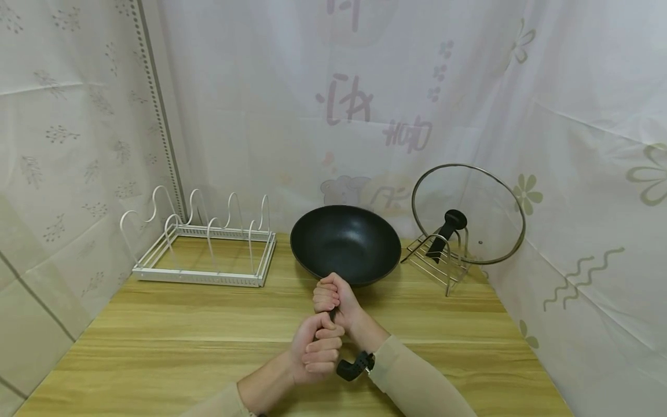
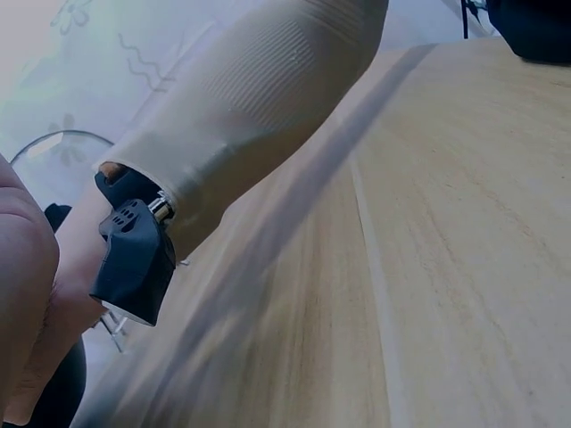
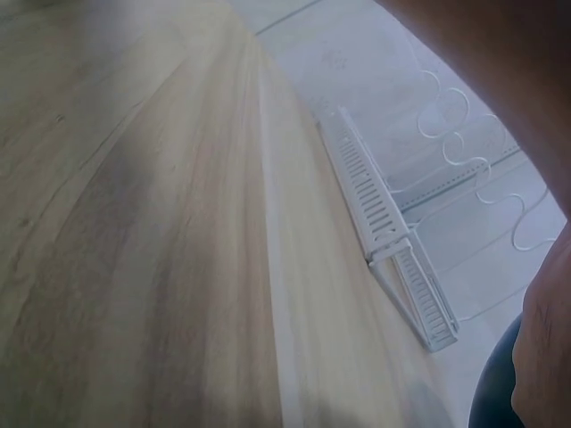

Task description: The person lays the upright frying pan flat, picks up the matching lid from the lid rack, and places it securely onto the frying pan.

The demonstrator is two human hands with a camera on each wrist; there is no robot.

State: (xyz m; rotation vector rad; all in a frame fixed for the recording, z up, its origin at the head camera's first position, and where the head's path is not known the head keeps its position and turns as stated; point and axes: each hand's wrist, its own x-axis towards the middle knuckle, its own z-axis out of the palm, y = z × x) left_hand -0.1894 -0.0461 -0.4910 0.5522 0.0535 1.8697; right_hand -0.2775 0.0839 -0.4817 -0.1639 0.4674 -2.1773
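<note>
Both hands hold the handle of a black wok (image 1: 345, 240), one behind the other. My right hand (image 1: 336, 298) grips the handle close to the rim, fingers curled round it. Nearer to me, my left hand (image 1: 316, 350) wraps the rear part of the handle, so most of the handle is hidden under the fingers. The bowl faces up with a bare inside, over the back middle of the table (image 1: 208, 341). In the left wrist view, the right forearm's sleeve (image 2: 259, 107) crosses above the wood. A dark bit of the wok (image 3: 493, 383) shows beside the right hand in the right wrist view.
A white rack (image 1: 203, 278) with curved wire dividers stands at the back left. At the back right, a small wire stand (image 1: 443, 275) holds a glass lid (image 1: 487, 211) with a black knob, leaning upright. Patterned curtains (image 1: 250, 116) enclose the back and sides.
</note>
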